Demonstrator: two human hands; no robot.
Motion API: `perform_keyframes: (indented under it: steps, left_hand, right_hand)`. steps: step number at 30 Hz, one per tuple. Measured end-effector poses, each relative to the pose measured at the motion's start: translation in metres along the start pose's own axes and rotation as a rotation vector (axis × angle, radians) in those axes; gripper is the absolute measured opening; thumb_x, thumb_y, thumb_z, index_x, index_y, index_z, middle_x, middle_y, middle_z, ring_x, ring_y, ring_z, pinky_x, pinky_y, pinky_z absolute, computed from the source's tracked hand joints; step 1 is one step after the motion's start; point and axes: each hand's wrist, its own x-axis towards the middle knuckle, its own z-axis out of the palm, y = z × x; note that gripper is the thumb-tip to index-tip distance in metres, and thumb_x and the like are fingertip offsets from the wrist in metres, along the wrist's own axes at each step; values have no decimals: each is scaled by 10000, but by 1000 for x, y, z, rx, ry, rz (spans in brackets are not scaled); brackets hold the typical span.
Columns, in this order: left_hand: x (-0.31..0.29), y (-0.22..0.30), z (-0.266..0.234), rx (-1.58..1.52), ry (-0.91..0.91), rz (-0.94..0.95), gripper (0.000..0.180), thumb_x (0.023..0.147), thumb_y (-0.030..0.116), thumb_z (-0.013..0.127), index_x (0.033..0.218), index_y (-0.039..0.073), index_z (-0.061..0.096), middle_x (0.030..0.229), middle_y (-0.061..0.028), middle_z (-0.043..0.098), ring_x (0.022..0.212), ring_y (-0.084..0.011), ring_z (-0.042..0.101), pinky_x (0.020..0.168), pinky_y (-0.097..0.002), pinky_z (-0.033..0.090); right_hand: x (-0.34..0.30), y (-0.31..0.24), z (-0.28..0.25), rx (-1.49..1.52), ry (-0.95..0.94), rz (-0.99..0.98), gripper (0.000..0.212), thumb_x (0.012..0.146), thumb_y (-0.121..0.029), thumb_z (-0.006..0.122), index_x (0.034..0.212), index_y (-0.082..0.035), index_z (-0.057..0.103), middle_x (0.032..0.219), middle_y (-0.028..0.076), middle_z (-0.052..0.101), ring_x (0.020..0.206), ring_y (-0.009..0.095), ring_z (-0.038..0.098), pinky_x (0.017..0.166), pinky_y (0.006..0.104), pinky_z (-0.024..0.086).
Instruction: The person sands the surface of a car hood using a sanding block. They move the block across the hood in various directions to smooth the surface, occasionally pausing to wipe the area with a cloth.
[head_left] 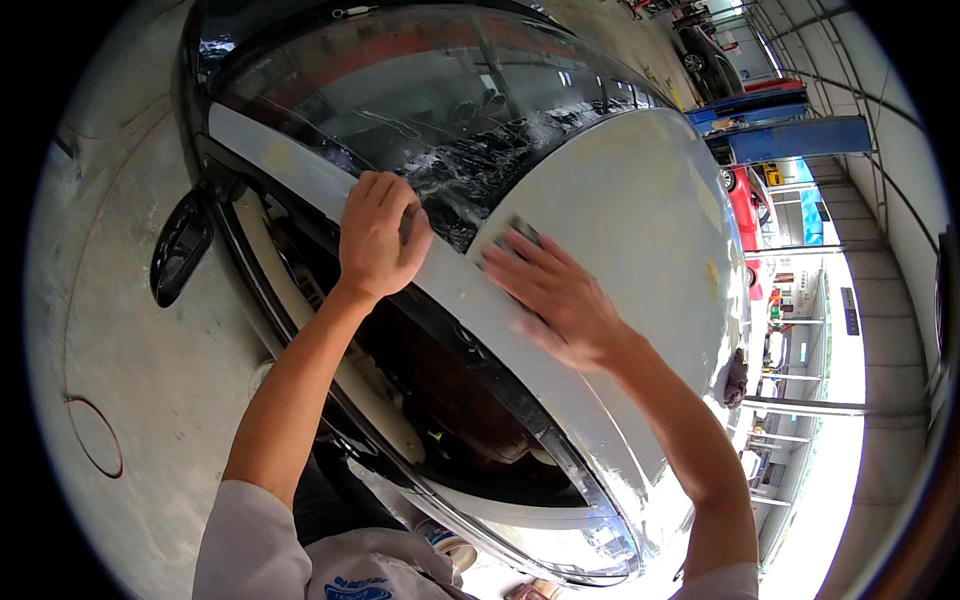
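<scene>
My right hand (560,300) lies over the front corner of the pale grey car roof (630,200), its fingers smeared by motion. Under the fingertips a small dark pad (522,232), probably for sanding, shows in part against the roof. My left hand (382,235) rests with curled fingers on the grey windshield pillar (300,165), above the side window opening. What it holds, if anything, is hidden inside the fingers. Whitish, wet-looking streaks cover the lower right part of the windshield (400,95). Yellowish patches show on the roof and the pillar.
A black side mirror (182,248) sticks out at the left. Below my arms the car's side window is down, with the dark interior (450,395) in view. A thin hose (95,405) lies on the floor. Blue lift parts (800,140) and a red car (742,215) stand further off.
</scene>
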Motion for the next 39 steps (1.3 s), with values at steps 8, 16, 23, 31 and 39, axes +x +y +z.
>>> perform_keyframes:
  steps: [8, 16, 23, 31, 39]
  left_hand:
    - [-4, -4, -4, 3, 15, -29, 114, 826, 25, 610, 848, 39, 500, 857, -123, 513, 829, -339, 490, 759, -453, 406]
    - [-1, 3, 1, -42, -27, -41, 147, 786, 26, 649, 852, 42, 519, 887, -125, 537, 863, -354, 517, 779, -460, 423]
    - [-5, -4, -12, -22, -34, -65, 144, 789, 15, 642, 848, 53, 516, 886, -129, 531, 860, -347, 510, 778, -463, 418]
    - [-1, -6, -7, -63, -59, -47, 118, 826, 35, 625, 858, 52, 514, 889, -135, 530, 837, -329, 494, 765, -466, 409]
    - [6, 1, -5, -83, -118, -47, 117, 833, 58, 614, 865, 62, 501, 888, -124, 514, 833, -314, 472, 757, -453, 398]
  right_hand:
    - [-51, 0, -3, -16, -55, 5, 589, 1089, -453, 453, 1565, -106, 461, 1655, 57, 411, 1572, 312, 283, 1293, 522, 234]
    - [34, -1, 15, -53, 34, 24, 734, 1076, -616, 305, 1598, -112, 408, 1685, 92, 349, 1583, 320, 253, 1302, 523, 193]
    - [16, 31, 8, -20, -103, 93, 841, 1031, -696, 335, 1598, -77, 395, 1683, 150, 335, 1580, 353, 252, 1295, 522, 170]
    - [69, 68, 26, -138, 111, 424, 911, 1033, -687, 367, 1624, 2, 285, 1700, 219, 262, 1598, 351, 198, 1297, 505, 161]
    - [26, 150, -17, -80, 78, 471, 850, 1025, -629, 462, 1623, -46, 301, 1702, 184, 275, 1595, 363, 203, 1300, 522, 128]
